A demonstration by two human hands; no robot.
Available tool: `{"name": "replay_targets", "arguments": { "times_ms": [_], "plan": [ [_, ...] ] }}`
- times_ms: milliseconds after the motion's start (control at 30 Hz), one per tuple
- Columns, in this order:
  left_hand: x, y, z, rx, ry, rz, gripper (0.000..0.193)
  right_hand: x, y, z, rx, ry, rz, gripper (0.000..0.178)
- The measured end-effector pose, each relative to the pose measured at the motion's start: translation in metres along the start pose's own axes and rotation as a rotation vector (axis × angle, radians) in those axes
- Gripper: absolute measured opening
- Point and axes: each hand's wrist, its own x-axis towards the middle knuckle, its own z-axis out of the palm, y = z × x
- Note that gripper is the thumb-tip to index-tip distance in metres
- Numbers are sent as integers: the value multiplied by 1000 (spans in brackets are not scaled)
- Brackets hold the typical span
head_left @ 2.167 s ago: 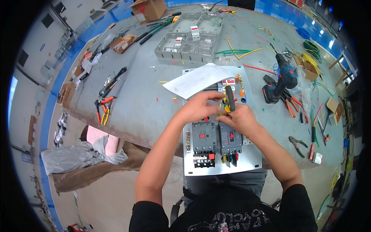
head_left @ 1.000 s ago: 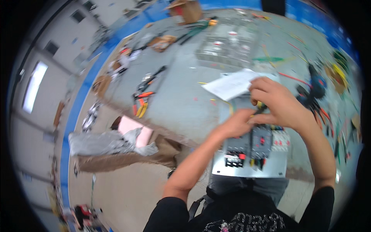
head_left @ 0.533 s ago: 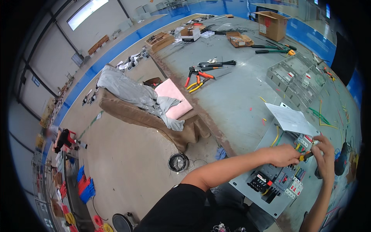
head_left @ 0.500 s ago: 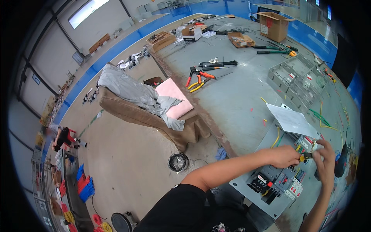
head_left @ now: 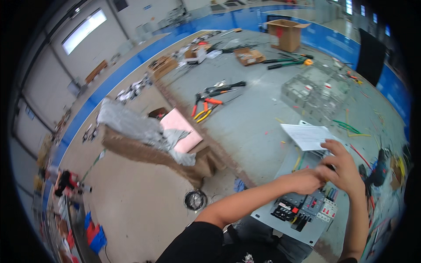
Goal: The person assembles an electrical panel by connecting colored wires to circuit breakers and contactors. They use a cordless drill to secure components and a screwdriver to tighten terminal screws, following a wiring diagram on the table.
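Two hands are bunched over the panel (head_left: pixel 263 214), whose near end seems to stick out past the table (head_left: pixel 252 138) edge, white breakers (head_left: pixel 327 211) right there. The left hand (head_left: pixel 307 181) has its fingers curled in, but blur hides whether it's got anything. The right hand (head_left: pixel 341 172) is half bent right up against it, something dark by the fingers, and I can't tell if that's gripped.

My worry: lean hard on that overhang and the panel could tip. Also, hands that crowded mean a slip could clip a knuckle.

The paper (head_left: pixel 307 136) lies over the far end, so it's covering stuff and could get dragged. Drill (head_left: pixel 377 173) is off to the right, easy to bump. Further out: pliers (head_left: pixel 213 101), then the plastic box (head_left: pixel 291 94), cardboard box (head_left: pixel 287 40) way back.
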Motion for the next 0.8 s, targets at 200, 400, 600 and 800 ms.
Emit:
{"name": "replay_targets", "arguments": {
  "times_ms": [200, 400, 600, 800],
  "plan": [
    [7, 33, -28, 40, -206, -243, 39, -59, 27, -28, -135, 205, 215, 34],
    [6, 17, -16, 40, -212, -205, 29, -74, -45, -18, -180, 50, -62, 35],
    [2, -2, -3, 120, -7, 94, 32, -1, 20, 5, -106, 58, -143, 36],
    [14, 15, -14, 125, -240, -193, 36, -69, 34, -35, -144, 158, 139, 32]
  ]
}}
